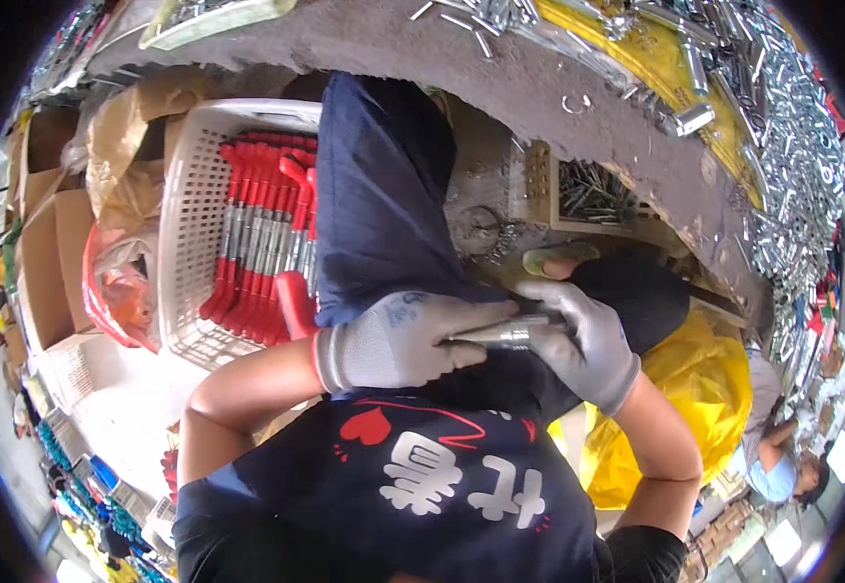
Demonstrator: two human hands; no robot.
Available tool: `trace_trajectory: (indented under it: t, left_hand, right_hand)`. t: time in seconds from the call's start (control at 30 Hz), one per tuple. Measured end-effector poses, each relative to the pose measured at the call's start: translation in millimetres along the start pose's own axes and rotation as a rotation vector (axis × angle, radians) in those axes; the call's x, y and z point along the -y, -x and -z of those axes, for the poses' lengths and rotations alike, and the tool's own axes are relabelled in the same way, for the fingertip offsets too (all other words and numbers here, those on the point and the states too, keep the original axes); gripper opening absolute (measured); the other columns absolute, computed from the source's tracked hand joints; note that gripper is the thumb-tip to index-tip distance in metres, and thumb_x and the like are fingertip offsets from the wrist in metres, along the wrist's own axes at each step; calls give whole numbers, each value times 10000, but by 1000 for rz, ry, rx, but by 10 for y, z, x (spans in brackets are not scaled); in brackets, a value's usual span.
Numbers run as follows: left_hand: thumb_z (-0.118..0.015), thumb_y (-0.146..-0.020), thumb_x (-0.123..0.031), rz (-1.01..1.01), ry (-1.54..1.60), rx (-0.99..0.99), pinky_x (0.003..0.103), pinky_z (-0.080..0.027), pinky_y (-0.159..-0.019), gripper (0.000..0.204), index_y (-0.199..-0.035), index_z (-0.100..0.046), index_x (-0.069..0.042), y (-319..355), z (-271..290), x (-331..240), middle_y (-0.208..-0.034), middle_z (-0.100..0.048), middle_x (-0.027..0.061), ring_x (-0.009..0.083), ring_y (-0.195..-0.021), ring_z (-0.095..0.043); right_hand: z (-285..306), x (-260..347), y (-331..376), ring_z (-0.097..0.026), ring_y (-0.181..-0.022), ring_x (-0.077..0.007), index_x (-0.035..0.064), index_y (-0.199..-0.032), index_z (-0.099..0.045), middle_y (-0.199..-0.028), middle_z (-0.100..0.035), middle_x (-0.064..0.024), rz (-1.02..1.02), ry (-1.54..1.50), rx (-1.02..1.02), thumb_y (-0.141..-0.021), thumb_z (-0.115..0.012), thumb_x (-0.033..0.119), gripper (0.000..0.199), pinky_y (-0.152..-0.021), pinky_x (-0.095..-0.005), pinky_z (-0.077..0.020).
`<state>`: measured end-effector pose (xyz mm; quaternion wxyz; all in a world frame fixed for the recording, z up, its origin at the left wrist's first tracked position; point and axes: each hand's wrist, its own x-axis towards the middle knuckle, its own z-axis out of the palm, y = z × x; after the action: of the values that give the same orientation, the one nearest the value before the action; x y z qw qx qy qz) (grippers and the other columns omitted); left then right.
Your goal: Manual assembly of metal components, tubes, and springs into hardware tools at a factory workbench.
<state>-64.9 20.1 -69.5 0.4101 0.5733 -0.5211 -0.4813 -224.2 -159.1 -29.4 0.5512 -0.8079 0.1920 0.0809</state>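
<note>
Both my hands wear whitish knitted work gloves and meet above my lap. A silver metal rod-like piece (508,335), with a ringed, thicker part toward its right end, lies between them. My left hand (413,335) is closed round its left end. Fingers of my right hand (583,340) wrap its right end, hiding the tip. A red handle end (294,303) sticks out beside my left wrist; whether it belongs to the held piece is hidden by my glove. Left of my leg, a white basket (184,233) holds several red-and-silver bar-shaped tools (257,228) in a row.
A worktop edge (539,102) curves across the far side, covered with loose metal parts (792,146). Beneath it stands a crate of thin metal pieces (592,194). Cardboard boxes (58,253) are at left, a yellow bag (694,408) at right. Another person (782,466) sits far right.
</note>
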Motion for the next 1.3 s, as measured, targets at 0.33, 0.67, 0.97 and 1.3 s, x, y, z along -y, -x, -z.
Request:
trace_trajectory:
  t: [0.33,0.67,0.97,1.3]
  left_hand:
    - [-620,-873,-197,148,-8,125,343,-496,-818,533,-1357,-449,-51,32,155,79,-1086,-620,211,310,-952,-638]
    - [-616,-873,-219,40,-57,122,365,-491,-803,525,-1349,-456,-66,-44,114,124,-1049,-620,218,324,-935,-629]
    - [-605,-883,-233,67,-12,157,377,-488,-802,515,-1345,-454,-66,-88,125,90,-1031,-620,211,335,-946,-621]
    - [-607,-865,-248,73,-215,129,390,-498,-751,508,-1331,-477,-95,-199,148,-11,-929,-623,170,325,-858,-629]
  right_hand:
    - [-142,-4,2,-644,-686,-233,6,-1083,-564,-759,-627,-136,356,272,-219,-829,-632,76,272,-636,-306,-495]
    - [-83,-84,43,-610,-857,-342,24,-1105,-562,-972,-617,-195,54,133,-128,-768,-668,75,357,-768,-373,-494]
    - [-124,-129,78,-625,-767,-303,24,-1093,-568,-886,-624,-154,62,20,-28,-778,-660,55,330,-681,-342,-498]
    - [-42,-212,-36,-592,-648,-160,8,-1016,-553,-763,-579,-106,409,255,-158,-859,-661,197,269,-591,-285,-462]
